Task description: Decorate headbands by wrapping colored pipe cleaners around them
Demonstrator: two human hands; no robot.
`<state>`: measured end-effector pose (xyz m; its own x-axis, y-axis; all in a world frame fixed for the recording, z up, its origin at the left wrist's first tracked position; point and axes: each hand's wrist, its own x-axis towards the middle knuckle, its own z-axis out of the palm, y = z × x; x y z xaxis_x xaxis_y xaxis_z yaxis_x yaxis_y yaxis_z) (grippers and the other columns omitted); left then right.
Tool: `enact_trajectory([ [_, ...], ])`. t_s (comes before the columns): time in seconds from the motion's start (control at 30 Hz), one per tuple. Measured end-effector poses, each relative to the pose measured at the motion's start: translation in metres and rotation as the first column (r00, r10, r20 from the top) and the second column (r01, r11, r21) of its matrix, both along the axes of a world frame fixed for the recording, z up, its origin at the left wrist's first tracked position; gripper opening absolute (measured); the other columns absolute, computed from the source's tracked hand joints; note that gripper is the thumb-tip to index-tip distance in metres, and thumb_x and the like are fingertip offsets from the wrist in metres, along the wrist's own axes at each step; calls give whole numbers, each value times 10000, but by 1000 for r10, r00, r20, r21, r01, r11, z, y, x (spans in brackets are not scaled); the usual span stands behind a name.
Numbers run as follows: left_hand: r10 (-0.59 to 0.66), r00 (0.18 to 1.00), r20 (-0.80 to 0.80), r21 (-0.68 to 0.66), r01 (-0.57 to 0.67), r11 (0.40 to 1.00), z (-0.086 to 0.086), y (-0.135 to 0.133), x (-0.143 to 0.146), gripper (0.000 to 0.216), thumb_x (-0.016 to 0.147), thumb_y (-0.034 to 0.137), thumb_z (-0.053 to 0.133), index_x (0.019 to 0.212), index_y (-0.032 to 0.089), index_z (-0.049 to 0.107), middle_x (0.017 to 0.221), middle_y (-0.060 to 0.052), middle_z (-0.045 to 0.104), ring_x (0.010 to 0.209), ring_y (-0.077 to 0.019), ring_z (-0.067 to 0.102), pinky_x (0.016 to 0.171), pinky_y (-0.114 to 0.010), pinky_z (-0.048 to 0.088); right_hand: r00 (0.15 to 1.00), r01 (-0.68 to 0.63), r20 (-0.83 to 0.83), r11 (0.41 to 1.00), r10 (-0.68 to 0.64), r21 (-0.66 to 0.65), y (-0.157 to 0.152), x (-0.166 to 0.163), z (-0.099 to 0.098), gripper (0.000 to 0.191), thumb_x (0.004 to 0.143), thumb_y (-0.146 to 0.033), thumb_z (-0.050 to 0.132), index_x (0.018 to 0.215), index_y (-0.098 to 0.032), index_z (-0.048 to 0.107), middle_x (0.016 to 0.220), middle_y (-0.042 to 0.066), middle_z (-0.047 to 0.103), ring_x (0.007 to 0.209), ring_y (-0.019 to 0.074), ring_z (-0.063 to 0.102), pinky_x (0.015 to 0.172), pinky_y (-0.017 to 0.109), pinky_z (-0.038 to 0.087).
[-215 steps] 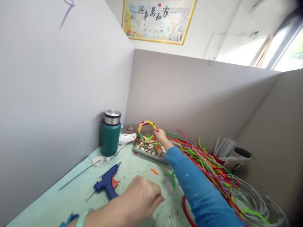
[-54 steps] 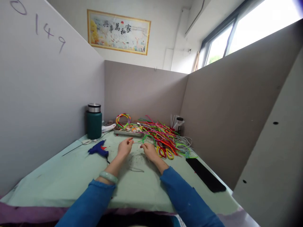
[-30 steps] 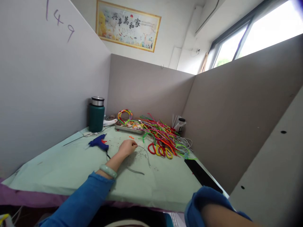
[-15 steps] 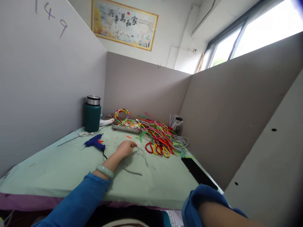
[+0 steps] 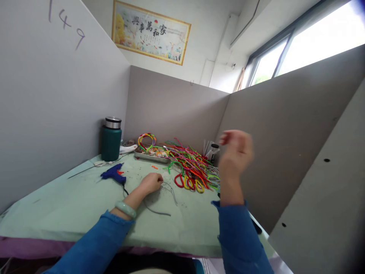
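Note:
Low over the middle of the table, my left hand (image 5: 152, 183) has its fingers pinched together on a thin grey pipe cleaner (image 5: 173, 195), which curves away to the right over the cloth. Another grey strand (image 5: 159, 213) runs out from under my left wrist. My right hand (image 5: 236, 152) is raised high on the right, in front of the partition, smeared by motion. Its fingers look curled, but what they hold, if anything, does not show. Beyond my left hand lie red and yellow loops (image 5: 189, 182) and a heap of coloured pipe cleaners (image 5: 191, 160).
A blue glue gun (image 5: 114, 174) with a black cord lies left of my left hand. Behind it stands a green bottle (image 5: 111, 140). A metal tray (image 5: 151, 158) holds small pieces and a colourful ring (image 5: 146, 141). Grey partitions (image 5: 176, 102) enclose the table.
My right hand has come up into view from the lower right, its forearm now upright. My left hand stays almost in place, still pinching the grey pipe cleaner.

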<state>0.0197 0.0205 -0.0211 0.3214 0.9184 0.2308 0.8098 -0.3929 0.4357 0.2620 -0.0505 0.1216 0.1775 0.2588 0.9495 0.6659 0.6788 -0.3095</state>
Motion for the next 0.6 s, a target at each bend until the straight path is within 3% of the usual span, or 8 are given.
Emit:
enact_trajectory([
  [0.07, -18, 1000, -9, 5, 18, 1000, 1, -1, 0, 219, 724, 205, 514, 817, 212, 712, 866, -54, 707, 816, -188, 615, 692, -242, 404, 971, 185, 190, 955, -142, -231, 40, -6, -18, 344, 933, -322, 313, 1041, -157, 595, 949, 91, 617, 858, 175, 560, 764, 303, 428],
  [0.13, -26, 1000, -15, 20, 27, 999, 1, -1, 0, 212, 728, 219, 512, 800, 220, 712, 844, -52, 705, 796, -186, 613, 671, -241, 397, 865, 405, 475, 785, -163, -468, 79, -6, -44, 283, 893, -288, 407, 1013, -147, 621, 995, 123, 628, 915, 202, 549, 806, 314, 399],
  [0.23, -28, 999, -34, 40, 29, 999, 0, -1, -1, 220, 733, 232, 505, 802, 226, 713, 838, -56, 705, 792, -187, 613, 657, -243, 391, 699, 676, 683, 510, -214, -532, 117, 4, -84, 359, 879, -219, 407, 1215, -166, 524, 1181, 160, 565, 1077, 243, 482, 854, 348, 358],
  [0.3, -33, 998, -51, 47, 35, 998, 0, -1, 0, 230, 730, 230, 498, 804, 224, 715, 833, -60, 705, 785, -188, 613, 648, -245, 388, 638, 744, 737, 421, -222, -518, 127, 13, -103, 393, 871, -205, 408, 1253, -164, 492, 1180, 170, 567, 1109, 260, 461, 864, 372, 343],
  [0.33, -36, 998, -60, 49, 39, 998, 0, -2, 0, 234, 727, 229, 495, 804, 222, 715, 832, -62, 705, 781, -189, 612, 643, -247, 388, 615, 767, 756, 393, -224, -507, 128, 17, -109, 367, 869, -199, 404, 1211, -156, 531, 1158, 176, 579, 1121, 267, 452, 869, 380, 336],
  [0.43, -41, 996, -77, 52, 45, 998, 1, -3, 0, 239, 727, 239, 490, 803, 222, 716, 838, -67, 707, 778, -197, 613, 641, -258, 388, 554, 806, 801, 384, -225, -450, 127, 25, -115, 288, 859, -178, 405, 1005, -159, 653, 1091, 177, 612, 1120, 267, 461, 869, 377, 330],
  [0.6, 3, 994, -108, 48, 2, 999, 1, -4, 0, 255, 726, 235, 477, 812, 241, 717, 860, -71, 706, 806, -217, 617, 636, -272, 397, 574, 801, 777, 371, -257, -469, 121, 39, -100, 248, 834, -184, 454, 879, -146, 695, 953, 173, 661, 980, 238, 573, 770, 307, 384],
])
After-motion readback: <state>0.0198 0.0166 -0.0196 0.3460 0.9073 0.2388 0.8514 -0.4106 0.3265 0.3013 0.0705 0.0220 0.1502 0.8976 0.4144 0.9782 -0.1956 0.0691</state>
